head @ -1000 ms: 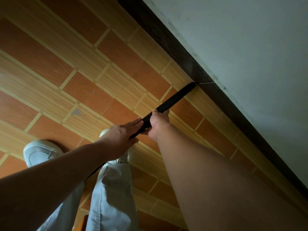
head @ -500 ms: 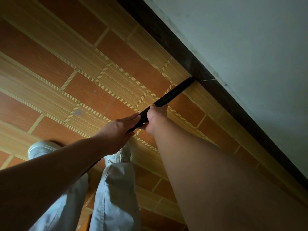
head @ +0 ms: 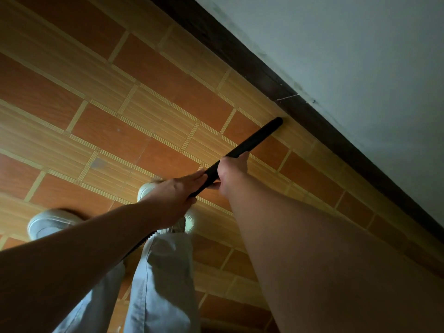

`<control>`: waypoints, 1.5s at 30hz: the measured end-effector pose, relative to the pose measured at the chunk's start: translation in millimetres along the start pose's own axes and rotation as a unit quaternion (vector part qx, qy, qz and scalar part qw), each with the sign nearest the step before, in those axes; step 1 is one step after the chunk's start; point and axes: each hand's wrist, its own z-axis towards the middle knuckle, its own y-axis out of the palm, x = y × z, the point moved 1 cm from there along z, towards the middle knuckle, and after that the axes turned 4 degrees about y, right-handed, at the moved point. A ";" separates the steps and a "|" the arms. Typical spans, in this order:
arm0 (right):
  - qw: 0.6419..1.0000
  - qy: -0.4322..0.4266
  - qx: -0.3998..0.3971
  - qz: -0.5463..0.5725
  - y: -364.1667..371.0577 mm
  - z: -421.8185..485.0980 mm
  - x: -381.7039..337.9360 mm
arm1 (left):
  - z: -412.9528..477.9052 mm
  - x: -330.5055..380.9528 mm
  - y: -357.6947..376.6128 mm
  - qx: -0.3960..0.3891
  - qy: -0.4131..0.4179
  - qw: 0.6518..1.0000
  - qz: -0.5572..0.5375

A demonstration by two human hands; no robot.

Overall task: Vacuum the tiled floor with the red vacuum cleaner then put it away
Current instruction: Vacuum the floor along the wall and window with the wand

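Together on black wand [head: 252, 138], both hands [head: 173, 198] [head: 231, 174]

Two hands [head: 173, 195] [head: 231, 173]; one wand [head: 252, 140]; seemingly two shoes [head: 48, 222] [head: 146, 188].

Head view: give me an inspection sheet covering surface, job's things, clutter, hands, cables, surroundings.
Surface: tiled floor, orange and tan.
Job's things: black wand, tip by the baseboard; red body not in view.
Clutter: nothing seen.
Hands: right hand grips the wand in front; left hand holds it behind.
Cables: ribbed hose under the left forearm; no cord seen.
Surroundings: pale wall; white shoes, light trousers.
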 end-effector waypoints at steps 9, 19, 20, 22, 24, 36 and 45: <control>0.999 -0.025 0.004 -0.026 3.2 -9.9 -3.1 | -7.0 -2.9 1.2 0.031 0.031 0.998 0.045; 0.987 -0.102 -0.037 -0.118 66.4 -48.6 -37.5 | -34.6 -15.4 -55.0 0.122 -0.031 0.992 0.028; 0.985 -0.108 -0.041 -0.128 73.1 -53.0 -41.6 | -38.5 -16.9 -59.7 0.132 -0.048 0.990 0.033; 0.983 -0.116 -0.047 -0.135 87.1 -60.8 -47.8 | -46.2 -22.4 -68.5 0.150 -0.080 0.985 0.032; 0.987 -0.106 -0.045 -0.117 103.3 -66.9 -49.9 | -52.7 -29.3 -77.8 0.154 -0.117 0.981 0.022; 0.996 -0.037 -0.084 -0.015 192.5 -91.8 -43.5 | -88.6 -67.8 -113.3 0.160 -0.197 0.967 -0.019; 0.990 -0.034 -0.110 -0.076 249.5 -123.1 -44.2 | -122.9 -94.3 -137.0 0.187 -0.212 0.954 -0.095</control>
